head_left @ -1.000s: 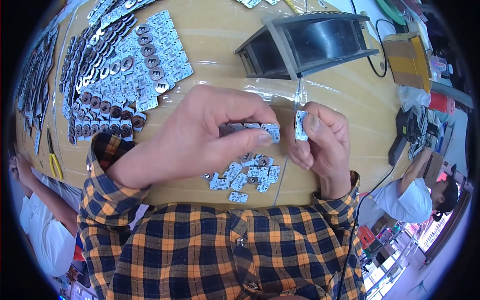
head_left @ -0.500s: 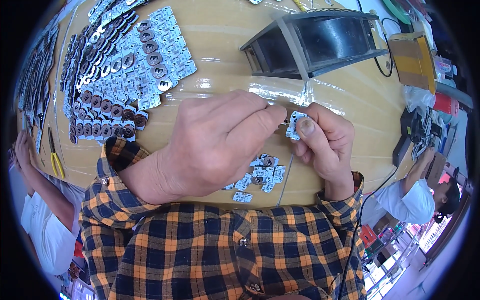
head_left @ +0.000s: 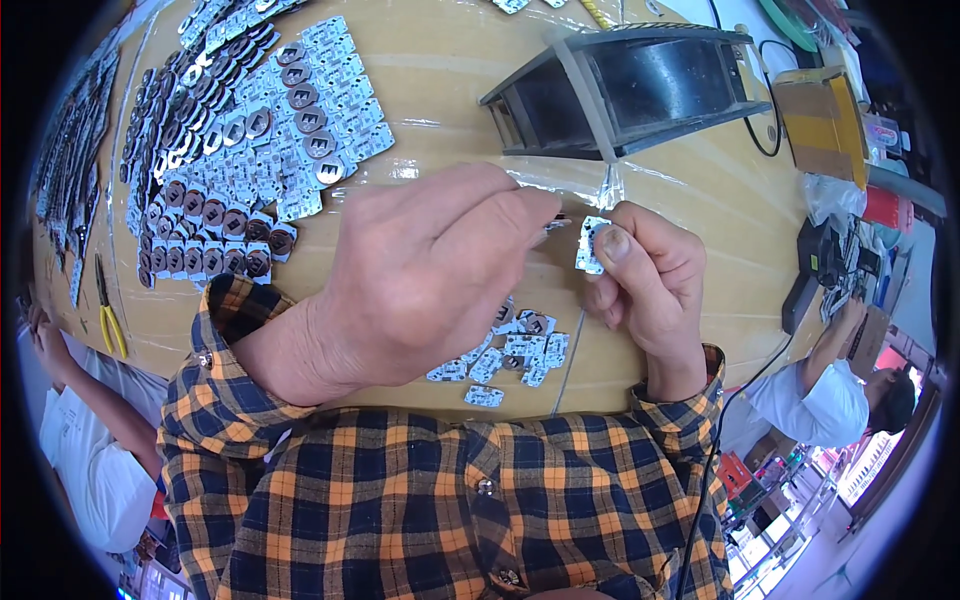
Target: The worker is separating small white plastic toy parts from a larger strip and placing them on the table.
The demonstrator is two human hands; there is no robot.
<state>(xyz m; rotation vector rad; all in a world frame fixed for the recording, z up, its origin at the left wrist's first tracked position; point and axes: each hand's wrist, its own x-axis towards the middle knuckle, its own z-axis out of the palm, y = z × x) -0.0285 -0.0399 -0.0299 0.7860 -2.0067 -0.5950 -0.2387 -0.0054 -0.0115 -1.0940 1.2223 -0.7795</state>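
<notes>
Right hand (head_left: 650,290) pinches a small white circuit board (head_left: 592,245) upright w/ thumb & fingers, just below the black tray (head_left: 640,85), so its face is reachable. Left hand (head_left: 430,280) fingers narrow on a tiny dark part at the board's left edge. Loose boards (head_left: 510,350) lie below on tabletop (head_left: 450,110).

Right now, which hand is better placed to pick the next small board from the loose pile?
Probably left: the left hand hovers directly over the loose pile of small circuit boards, pinching only something tiny, while the right hand grips a small board.
</notes>
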